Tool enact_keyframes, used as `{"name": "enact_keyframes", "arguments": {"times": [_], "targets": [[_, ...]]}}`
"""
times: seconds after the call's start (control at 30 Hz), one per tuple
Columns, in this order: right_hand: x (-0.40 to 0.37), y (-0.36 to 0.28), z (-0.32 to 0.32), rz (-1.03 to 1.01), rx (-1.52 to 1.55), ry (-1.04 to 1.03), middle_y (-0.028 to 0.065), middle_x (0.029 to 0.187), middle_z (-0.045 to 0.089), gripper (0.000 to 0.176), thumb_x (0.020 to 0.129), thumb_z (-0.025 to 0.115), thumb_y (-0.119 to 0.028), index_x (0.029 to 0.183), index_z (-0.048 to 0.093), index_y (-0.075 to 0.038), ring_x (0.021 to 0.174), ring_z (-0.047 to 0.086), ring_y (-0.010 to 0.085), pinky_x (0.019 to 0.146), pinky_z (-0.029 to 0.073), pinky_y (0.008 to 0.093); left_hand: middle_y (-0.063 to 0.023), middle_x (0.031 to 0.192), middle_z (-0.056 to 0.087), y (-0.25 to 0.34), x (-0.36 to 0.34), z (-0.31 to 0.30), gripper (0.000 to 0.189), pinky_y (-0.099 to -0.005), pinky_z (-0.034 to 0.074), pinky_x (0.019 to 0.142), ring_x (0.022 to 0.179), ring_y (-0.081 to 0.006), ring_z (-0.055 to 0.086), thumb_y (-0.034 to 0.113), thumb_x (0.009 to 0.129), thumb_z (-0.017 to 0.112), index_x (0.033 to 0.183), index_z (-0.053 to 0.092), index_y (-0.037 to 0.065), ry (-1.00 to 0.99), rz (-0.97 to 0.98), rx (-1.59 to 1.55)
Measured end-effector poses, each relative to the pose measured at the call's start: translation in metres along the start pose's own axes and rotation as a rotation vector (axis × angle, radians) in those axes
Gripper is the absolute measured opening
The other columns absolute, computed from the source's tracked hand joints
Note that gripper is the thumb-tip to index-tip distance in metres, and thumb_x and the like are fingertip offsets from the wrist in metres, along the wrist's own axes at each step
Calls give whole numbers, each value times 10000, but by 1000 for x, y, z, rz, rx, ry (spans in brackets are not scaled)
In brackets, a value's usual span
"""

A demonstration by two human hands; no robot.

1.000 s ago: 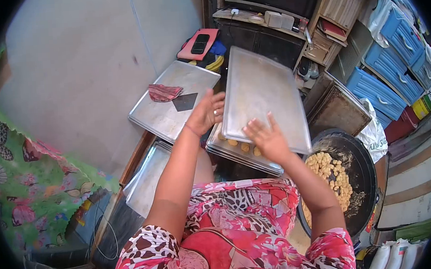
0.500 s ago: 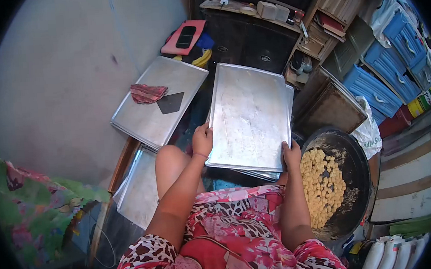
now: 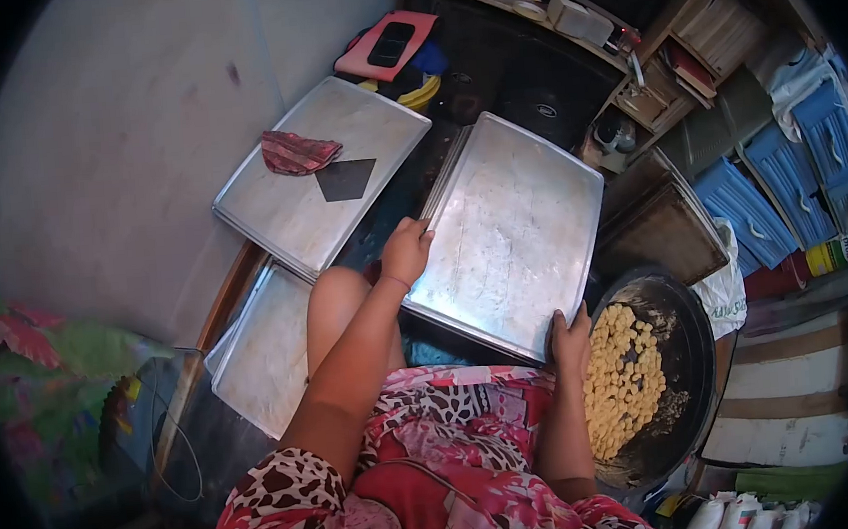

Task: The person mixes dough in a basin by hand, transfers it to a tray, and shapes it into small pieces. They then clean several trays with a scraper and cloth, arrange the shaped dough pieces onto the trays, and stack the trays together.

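Observation:
A shallow silver metal tray [image 3: 510, 234] lies in front of me on top of a stack of similar trays, whose edges show along its left side. My left hand [image 3: 407, 251] is closed on the tray's left edge, with part of the fingers hidden at the rim. At the near right corner, my right hand [image 3: 571, 341] grips the rim, thumb on the edge. Close by on the right stands a large black basin [image 3: 693, 383] with many small yellowish dough pieces [image 3: 624, 378] in it.
To the left, another tray stack [image 3: 273, 211] carries a red patterned cloth [image 3: 298, 153] and a dark flat square [image 3: 346, 179]. Lower trays [image 3: 268, 359] sit beside my knee. A phone [image 3: 394, 44] rests on a pink item behind. Dark boards [image 3: 673, 232] lean near blue drawers [image 3: 745, 213].
The top tray has shifted right relative to the stack, so the lower edges now show on its left rather than its right. Both hands stay on it. The camera view has tilted.

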State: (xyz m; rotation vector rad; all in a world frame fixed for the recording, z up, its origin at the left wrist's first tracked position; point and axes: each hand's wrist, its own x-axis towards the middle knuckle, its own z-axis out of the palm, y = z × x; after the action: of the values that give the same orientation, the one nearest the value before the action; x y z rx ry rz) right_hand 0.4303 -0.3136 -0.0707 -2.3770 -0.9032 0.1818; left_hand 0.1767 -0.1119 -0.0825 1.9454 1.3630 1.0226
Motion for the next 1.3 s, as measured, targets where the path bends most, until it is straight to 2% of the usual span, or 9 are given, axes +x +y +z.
{"name": "enact_keyframes", "arguments": {"times": [0.1,0.37,0.47,0.6,0.7,0.83,1.2,1.23,1.3], "targets": [[10,26,11,-25,213,-49,252,1193,561,649,827,632,-267,1367,412,17,1065,577,395,914,447,407,-163,955,601,-7,2,0,240,-415,481,774,882,-361,597,168,862,612,1055,646,27,-6,15,-41],[-3,15,-1,-86,82,-8,239,1224,518,630,830,639,-246,1379,421,-27,1076,569,357,907,447,392,-157,906,603,-8,12,-8,238,-367,481,791,872,-315,609,165,847,636,1020,664,4,-55,-34,-114],[1,22,-2,-126,252,40,212,1247,470,616,810,666,-172,1367,437,-40,1079,536,331,906,438,378,-200,1038,603,-37,51,-17,316,-428,452,894,1000,-370,569,267,843,635,1028,663,13,145,2,44],[-1,17,-19,-230,263,72,170,1245,443,623,767,693,-71,1343,456,-55,1069,479,275,893,425,345,-194,1361,448,-68,105,-48,719,-488,361,1013,1249,-367,428,558,813,600,1320,489,60,66,-136,351],[-8,20,-21,-396,255,105,163,1246,444,612,766,682,-66,1337,462,-65,1057,482,255,870,426,334,-196,1551,128,-96,122,-58,1160,-544,199,1107,1432,-376,113,737,626,654,1502,183,142,-134,-353,575],[-13,32,-13,-270,350,16,125,1225,421,585,782,659,-51,1333,467,-97,975,515,224,827,454,328,-188,1557,118,-92,120,-60,1212,-641,113,1074,1441,-368,82,764,561,667,1507,181,185,-272,-322,709],[-11,27,-14,-299,413,-14,132,1224,482,552,790,628,9,1316,477,-58,936,534,201,826,460,315,-209,1484,266,-68,109,-52,1133,-578,339,1007,1353,-433,284,514,575,818,1482,237,163,-451,-287,907],[-14,23,-14,-299,418,-15,132,1224,482,552,790,628,9,1316,477,-58,936,534,201,826,460,315,-210,1438,342,-70,99,-49,810,-563,424,926,1295,-405,394,399,748,710,1424,358,126,-392,-232,981],[-20,8,-16,-347,372,-10,147,1220,495,518,793,627,7,1291,491,-33,949,543,217,818,468,317,-213,1383,416,-77,93,-47,636,-563,441,902,1243,-406,453,326,800,635,1358,434,97,-389,-272,937]]}}
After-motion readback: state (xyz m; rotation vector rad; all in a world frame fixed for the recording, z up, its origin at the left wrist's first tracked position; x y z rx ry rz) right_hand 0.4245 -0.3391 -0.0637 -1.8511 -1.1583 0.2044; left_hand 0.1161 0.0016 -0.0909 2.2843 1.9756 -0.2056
